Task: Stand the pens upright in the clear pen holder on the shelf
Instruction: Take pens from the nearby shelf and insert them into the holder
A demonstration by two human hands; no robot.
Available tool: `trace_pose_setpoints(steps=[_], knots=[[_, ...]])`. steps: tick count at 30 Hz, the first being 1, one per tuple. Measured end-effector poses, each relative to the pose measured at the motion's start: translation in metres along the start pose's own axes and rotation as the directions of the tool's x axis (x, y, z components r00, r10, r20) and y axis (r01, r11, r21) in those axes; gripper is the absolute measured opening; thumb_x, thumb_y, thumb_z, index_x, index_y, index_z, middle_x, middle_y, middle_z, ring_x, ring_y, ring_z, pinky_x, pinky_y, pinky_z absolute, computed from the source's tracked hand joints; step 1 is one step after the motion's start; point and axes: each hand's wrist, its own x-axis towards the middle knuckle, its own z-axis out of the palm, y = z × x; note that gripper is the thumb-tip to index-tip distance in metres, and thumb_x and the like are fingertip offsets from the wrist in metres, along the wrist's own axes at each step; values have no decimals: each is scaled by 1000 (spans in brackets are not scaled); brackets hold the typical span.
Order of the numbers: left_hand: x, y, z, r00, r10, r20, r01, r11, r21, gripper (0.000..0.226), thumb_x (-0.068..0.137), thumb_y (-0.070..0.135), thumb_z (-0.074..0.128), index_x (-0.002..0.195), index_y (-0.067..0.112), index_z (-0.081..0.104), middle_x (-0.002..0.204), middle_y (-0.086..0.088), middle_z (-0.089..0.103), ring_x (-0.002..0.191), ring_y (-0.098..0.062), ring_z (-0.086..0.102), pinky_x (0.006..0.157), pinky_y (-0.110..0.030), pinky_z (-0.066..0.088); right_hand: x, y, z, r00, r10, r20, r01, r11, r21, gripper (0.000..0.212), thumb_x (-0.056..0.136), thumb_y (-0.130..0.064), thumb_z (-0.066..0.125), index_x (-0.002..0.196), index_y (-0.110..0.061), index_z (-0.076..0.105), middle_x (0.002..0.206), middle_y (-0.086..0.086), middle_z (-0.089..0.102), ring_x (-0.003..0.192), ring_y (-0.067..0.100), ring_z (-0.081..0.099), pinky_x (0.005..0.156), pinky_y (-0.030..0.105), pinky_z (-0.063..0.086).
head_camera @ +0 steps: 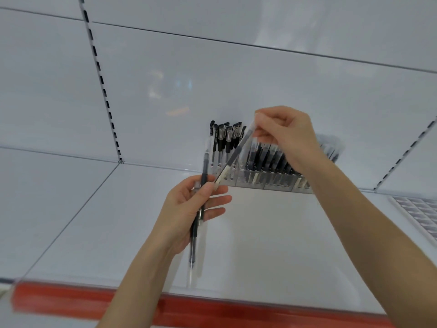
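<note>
At four o'clock I see a clear gridded tray (421, 214); a red edge strip (212, 308) at six; a slotted upright (101, 79) at ten.

Pens (236, 152) in both hands (186, 209) near holder (264, 183)

- White shelf (272, 233): a flat, glossy board that carries the clear pen holder (267, 183) near its rear edge
- The clear pen holder stands directly on the shelf, close against the white back panel (165, 102)
- Pens (222, 140) stand in the holder: black-capped ones upright at its left end, those further right leaning
- A white grid tray (423, 209) lies on the shelf well to the right of the pen holder, cut off by the frame edge
- A red strip (212, 306) runs along the shelf's front edge, well in front of the pen holder
- Left of the pen holder a thin seam (74, 216) crosses the shelf from front to back, ending below a slotted upright (103, 91)
</note>
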Motion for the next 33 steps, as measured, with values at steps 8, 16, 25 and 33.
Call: trace_pose_setpoints(steps=[8, 16, 25, 33], knots=[[4, 1, -4, 992, 33, -121, -26, 998, 64, 15, 93, 9, 49, 96, 13, 63, 59, 3, 53, 47, -7, 54, 53, -20, 53, 41, 2, -23, 935, -298, -194, 200, 892, -405, 19, 85, -13, 62, 102, -7, 66, 88, 5, 67, 58, -1, 63, 72, 23, 56], [4, 3, -9, 990, 40, -137, -33, 998, 58, 15, 93, 8, 49, 97, 13, 62, 55, 5, 58, 47, -6, 55, 53, -20, 54, 52, 3, -5, 912, -402, -80, 310, 804, -507, 21, 86, -12, 60, 105, -2, 66, 91, 1, 64, 79, 15, 62, 79, 21, 53], [5, 3, -8, 990, 49, -130, -44, 998, 38, 16, 93, 8, 48, 104, 12, 59, 70, -4, 67, 51, -9, 61, 55, -23, 57, 69, 21, 0, 950, -312, -20, 247, 787, -565, 19, 86, -10, 61, 102, -1, 66, 95, 13, 68, 81, 22, 63, 88, 37, 51], [6, 2, -8, 991, 40, -131, -36, 999, 33, 18, 92, 8, 49, 108, 10, 58, 77, -9, 68, 53, -10, 63, 55, -23, 57, 72, 10, -5, 973, -221, 72, 222, 793, -568, 15, 86, -8, 60, 98, -1, 65, 84, 8, 64, 64, 11, 61, 75, 25, 55]])
